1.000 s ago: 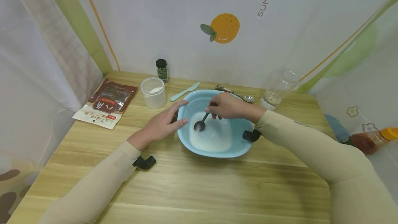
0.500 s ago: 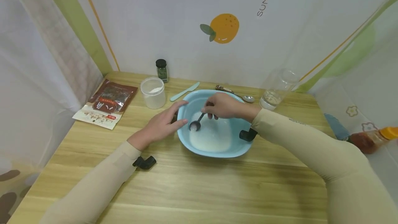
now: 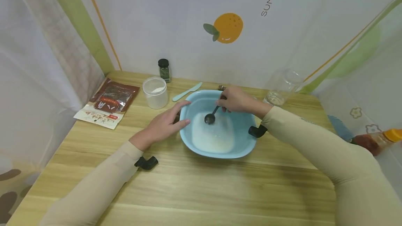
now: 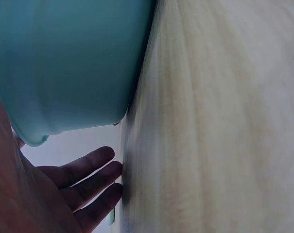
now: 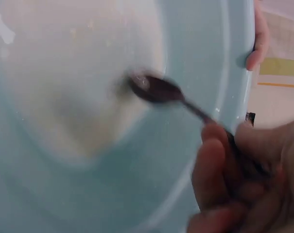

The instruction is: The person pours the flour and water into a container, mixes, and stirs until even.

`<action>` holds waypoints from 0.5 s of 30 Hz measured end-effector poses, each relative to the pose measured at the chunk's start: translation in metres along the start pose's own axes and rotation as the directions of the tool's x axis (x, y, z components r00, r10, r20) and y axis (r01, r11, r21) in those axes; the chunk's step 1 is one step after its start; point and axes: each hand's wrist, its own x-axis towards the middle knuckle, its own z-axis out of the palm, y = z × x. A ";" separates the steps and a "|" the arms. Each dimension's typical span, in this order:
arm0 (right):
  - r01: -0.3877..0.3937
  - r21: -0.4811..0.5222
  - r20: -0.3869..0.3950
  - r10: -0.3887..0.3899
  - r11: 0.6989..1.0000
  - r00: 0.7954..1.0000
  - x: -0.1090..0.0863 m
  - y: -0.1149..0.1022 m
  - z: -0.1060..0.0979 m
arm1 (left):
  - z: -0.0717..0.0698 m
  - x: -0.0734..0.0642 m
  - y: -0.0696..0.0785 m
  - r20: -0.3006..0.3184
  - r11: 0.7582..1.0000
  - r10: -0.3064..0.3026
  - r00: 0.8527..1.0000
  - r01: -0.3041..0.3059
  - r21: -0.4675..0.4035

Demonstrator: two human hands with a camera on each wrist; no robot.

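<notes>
the right hand (image 3: 237, 99) pinches the dark spoon (image 3: 210, 118) by its handle, its bowl inside the blue basin (image 3: 242, 142) on the wooden table (image 3: 201, 191); the left hand (image 3: 161, 127), fingers extended and spread, touches the basin's rim.

My dark spoon (image 3: 209, 118) quits left side of basin (image 3: 243, 125)

My right hand (image 3: 237, 99) has moved toward the basin's far rim, carrying the dark spoon's bowl from beside the left wall nearer the middle and covering most of the silver spoon (image 3: 221, 87) beyond.
</notes>
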 end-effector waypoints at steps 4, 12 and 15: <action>0.053 0.000 0.141 -0.052 0.999 0.989 -0.006 -0.004 -0.001 | -0.001 -0.001 -0.001 -0.010 1.000 -0.006 1.000 0.007 0.025; -0.002 -0.026 0.070 0.004 1.000 0.998 -0.009 0.000 -0.005 | -0.001 -0.001 0.000 -0.007 1.000 -0.007 1.000 0.007 0.027; 0.031 -0.034 0.139 -0.026 0.999 0.990 -0.011 0.003 -0.005 | -0.001 -0.001 0.001 -0.006 0.999 -0.007 1.000 0.007 0.033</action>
